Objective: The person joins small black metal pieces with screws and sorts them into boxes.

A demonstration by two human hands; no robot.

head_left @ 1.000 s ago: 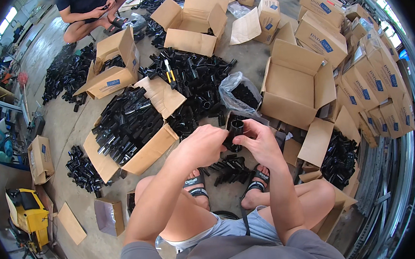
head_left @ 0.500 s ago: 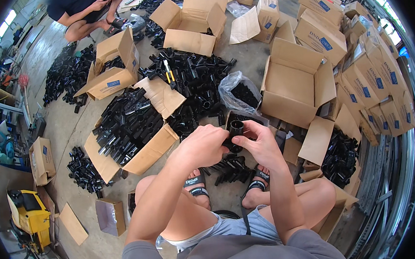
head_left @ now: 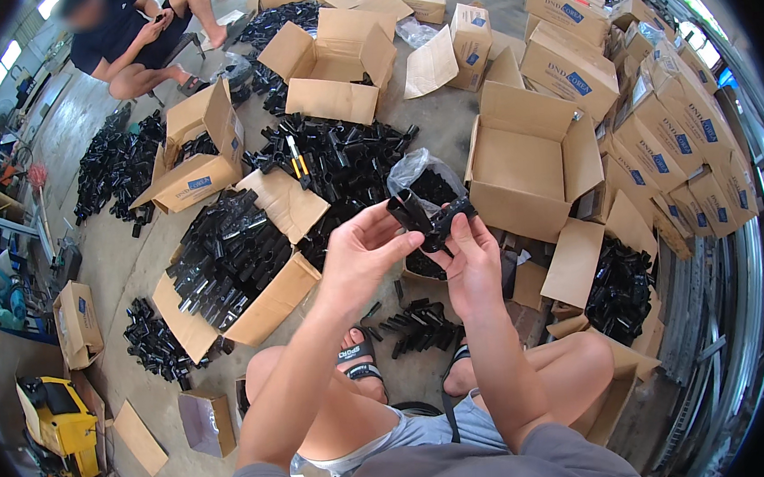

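Observation:
Between my hands, above my feet, is a black tubular fitting [head_left: 428,226] with a cylindrical branch; whether it is one piece or two joined cannot be told. My left hand [head_left: 366,247] pinches its left end between thumb and fingers. Around its right end the fingers of my right hand [head_left: 474,263] are closed. Just behind the hands stands a clear plastic bag [head_left: 431,176] of small black parts. On the floor between my sandals lie several short black pieces [head_left: 420,325]. A yellow-handled cutter [head_left: 298,163] rests on the heap of black tubes [head_left: 349,156] farther off.
To the left, an open carton [head_left: 275,301] is full of black tubes. Another open carton [head_left: 519,160] stands at right, near stacked closed cartons [head_left: 671,144]. Metal profiles [head_left: 725,373] line the right edge. A person [head_left: 133,43] sits at far left. A yellow machine [head_left: 60,425] stands near left.
The fitting has gone from upright to tilted, and both hands have turned around it. My left fingers have spread along it. The view has shifted slightly, showing more of the seated person.

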